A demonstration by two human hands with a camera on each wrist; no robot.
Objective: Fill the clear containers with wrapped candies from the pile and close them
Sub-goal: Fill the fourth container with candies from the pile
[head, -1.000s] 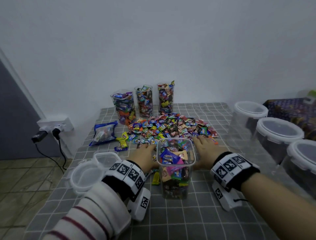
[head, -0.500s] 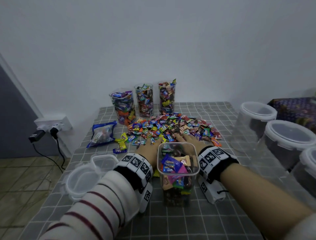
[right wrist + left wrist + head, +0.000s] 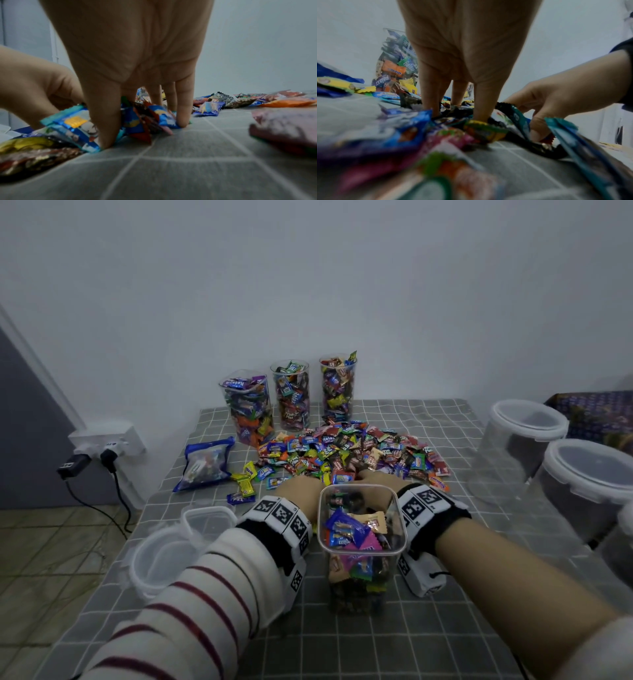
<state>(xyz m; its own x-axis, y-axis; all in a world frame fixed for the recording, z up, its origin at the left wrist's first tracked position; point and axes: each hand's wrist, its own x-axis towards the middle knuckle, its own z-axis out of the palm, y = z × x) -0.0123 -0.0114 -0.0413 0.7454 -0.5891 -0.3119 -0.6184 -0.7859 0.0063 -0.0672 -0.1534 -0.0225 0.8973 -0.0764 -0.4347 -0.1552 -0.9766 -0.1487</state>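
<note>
On the gray checked cloth (image 3: 428,419), a clear square tub (image 3: 361,546) is seen at 6 o'clock, open on top and almost full of shiny sweets. Just behind it, at 12 o'clock from the tub, the pile of wrapped sweets (image 3: 363,451) is spread flat. Both hands are dug into its near edge: the left hand (image 3: 301,491) and the right hand (image 3: 378,479) are cupped, fingers bent down around crinkly wrappers. Three tall clear tubs (image 3: 291,395) are stood at 12 o'clock by the wall, all packed full. "Relax" and "Fruit Plus" can be read on wrappers. Soft plastic lids (image 3: 178,542) are laid at 9 o'clock. Round empty tubs with white rims (image 3: 561,474) are lined up at 3 o'clock.
</note>
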